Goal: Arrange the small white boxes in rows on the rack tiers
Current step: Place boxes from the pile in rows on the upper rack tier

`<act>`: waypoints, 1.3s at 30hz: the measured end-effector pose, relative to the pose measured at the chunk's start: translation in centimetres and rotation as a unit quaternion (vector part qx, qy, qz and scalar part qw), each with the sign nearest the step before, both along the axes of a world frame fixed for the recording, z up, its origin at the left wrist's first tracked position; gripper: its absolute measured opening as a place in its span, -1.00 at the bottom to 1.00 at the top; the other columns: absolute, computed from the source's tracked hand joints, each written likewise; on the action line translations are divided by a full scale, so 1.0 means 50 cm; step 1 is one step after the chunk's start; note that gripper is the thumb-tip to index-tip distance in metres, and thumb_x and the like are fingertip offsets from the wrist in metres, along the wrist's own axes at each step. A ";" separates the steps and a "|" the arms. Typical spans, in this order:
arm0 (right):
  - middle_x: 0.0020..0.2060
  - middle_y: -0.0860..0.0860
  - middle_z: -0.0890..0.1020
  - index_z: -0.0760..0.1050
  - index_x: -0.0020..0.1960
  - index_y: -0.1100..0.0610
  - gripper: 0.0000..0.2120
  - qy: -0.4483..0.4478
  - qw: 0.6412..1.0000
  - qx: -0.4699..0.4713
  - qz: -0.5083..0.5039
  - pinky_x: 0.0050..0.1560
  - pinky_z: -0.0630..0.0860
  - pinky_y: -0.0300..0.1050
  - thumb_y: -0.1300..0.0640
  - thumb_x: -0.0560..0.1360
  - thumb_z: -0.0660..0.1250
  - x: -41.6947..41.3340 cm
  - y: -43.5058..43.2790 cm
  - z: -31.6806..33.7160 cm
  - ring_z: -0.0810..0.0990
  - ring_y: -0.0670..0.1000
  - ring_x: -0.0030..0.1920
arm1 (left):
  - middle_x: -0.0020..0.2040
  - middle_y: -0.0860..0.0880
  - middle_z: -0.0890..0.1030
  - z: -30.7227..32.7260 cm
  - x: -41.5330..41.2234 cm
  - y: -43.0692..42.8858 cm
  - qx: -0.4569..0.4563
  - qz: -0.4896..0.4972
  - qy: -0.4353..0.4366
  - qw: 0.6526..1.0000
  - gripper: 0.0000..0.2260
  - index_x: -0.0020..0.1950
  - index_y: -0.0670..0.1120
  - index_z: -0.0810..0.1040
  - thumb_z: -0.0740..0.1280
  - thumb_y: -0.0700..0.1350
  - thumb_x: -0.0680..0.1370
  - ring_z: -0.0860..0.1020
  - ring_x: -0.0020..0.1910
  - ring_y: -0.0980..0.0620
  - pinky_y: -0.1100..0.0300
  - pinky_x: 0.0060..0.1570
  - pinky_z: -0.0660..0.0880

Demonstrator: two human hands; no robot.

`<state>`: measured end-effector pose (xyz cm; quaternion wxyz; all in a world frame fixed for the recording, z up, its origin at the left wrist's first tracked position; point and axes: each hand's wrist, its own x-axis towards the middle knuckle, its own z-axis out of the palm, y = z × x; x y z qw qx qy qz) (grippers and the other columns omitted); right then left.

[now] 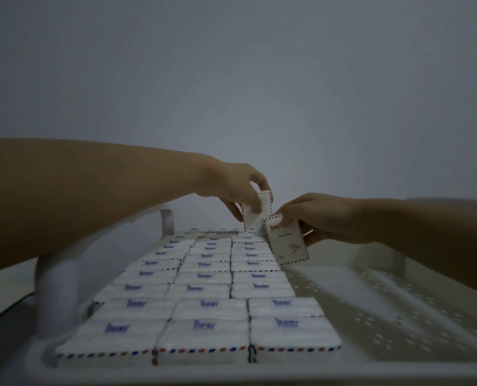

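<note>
3 columns of small white boxes butted tight on rack tier, left side. At far edge: left hand pinching 1 box upright, right hand clamped on 2nd box, probably opening column 4.

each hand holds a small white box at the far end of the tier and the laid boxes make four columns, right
Not four: the head view shows the laid boxes in three columns. Otherwise right: left hand grips the upper box, right hand the lower box, at the far end of the tier.
</note>
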<state>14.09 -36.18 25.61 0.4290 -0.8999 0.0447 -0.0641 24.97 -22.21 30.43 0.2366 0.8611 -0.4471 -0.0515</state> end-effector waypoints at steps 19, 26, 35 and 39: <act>-0.05 0.11 0.66 0.50 0.12 0.15 -0.85 0.071 0.994 -0.084 0.001 -0.01 0.63 -0.04 0.22 0.60 0.18 -0.016 -0.012 0.010 0.65 0.05 -0.01 | 0.05 0.05 0.58 -0.013 -0.001 -0.013 0.174 0.018 -0.135 0.975 -0.70 0.26 0.00 0.57 0.41 -0.07 0.52 0.53 0.00 0.07 0.17 0.01 0.55; -0.10 0.06 0.63 0.40 0.17 0.08 -0.84 0.053 0.977 -0.202 -0.041 -0.24 0.53 -0.19 0.21 0.60 0.22 -0.044 -0.007 0.034 0.56 -0.04 -0.16 | -0.22 0.00 0.50 -0.026 -0.026 -0.021 0.253 0.013 -0.246 0.935 -0.56 0.46 -0.09 0.38 0.29 -0.07 0.58 0.48 -0.22 0.02 0.13 -0.08 0.52; -0.03 -0.02 0.67 0.49 0.17 0.00 -0.80 -0.004 0.966 -0.259 -0.011 -0.17 0.61 -0.25 0.12 0.56 0.32 -0.144 0.011 0.057 0.67 -0.04 -0.09 | 0.01 0.12 0.61 0.003 -0.060 0.010 0.139 -0.009 -0.279 0.950 -0.67 0.13 0.03 0.63 0.21 -0.28 0.51 0.54 0.00 0.14 0.27 -0.03 0.43; -0.04 -0.09 0.66 0.52 0.09 -0.13 -0.84 -0.026 0.968 -0.248 0.011 -0.10 0.64 -0.18 0.06 0.53 0.35 -0.187 0.027 0.048 0.69 -0.06 -0.09 | -0.01 0.13 0.61 0.002 -0.078 0.016 0.170 0.006 -0.225 0.959 -0.58 0.14 0.02 0.64 0.13 -0.34 0.51 0.57 0.02 0.13 0.16 0.11 0.54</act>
